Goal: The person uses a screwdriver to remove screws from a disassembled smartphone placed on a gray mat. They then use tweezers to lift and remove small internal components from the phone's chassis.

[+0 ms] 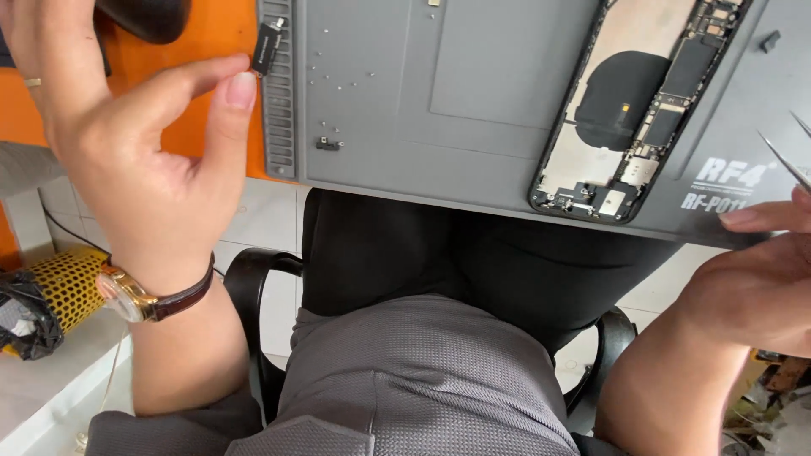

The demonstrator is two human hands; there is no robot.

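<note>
The left hand (127,160) is raised at the left of the scene, its thumb and forefinger fingers (236,89) pinched on a small black phone component (269,46), held above the left edge of the grey repair mat (473,93). The right hand (760,287), at the near right, has its fingers clamped on metal tweezers (786,156). The opened smartphone (634,101) lies on the mat at the far right, tiny screws (338,76) left of it. This looks like an inspection step; the next move calls for a steady, precise placement of the part.

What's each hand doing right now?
Left hand: pinching a small black part between fingertips.
Right hand: closed on tweezers.
</note>
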